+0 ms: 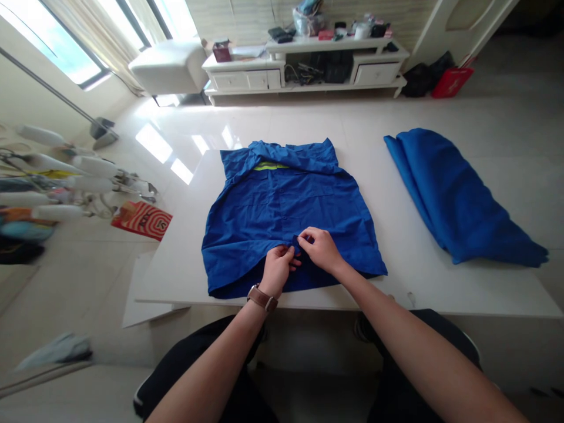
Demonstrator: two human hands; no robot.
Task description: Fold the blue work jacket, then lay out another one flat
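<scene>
A blue work jacket (286, 202) lies spread on the white table in front of me, its upper part folded over and a yellow-green strip showing under the fold. My left hand (279, 264), with a brown-strapped watch on the wrist, pinches the front opening near the lower hem. Close beside it, my right hand (319, 247) grips the same opening edge between thumb and fingers. The hem is lifted a little there, and dark cloth shows beneath. Whether a button sits between my fingers I cannot tell.
Another folded blue cloth (453, 200) lies at the right of the white table (185, 252). Left of the table are a red striped bag (143, 220) and several white thread cones (92, 166). A low white cabinet (317, 64) stands by the far wall, near a pale stool (171, 67).
</scene>
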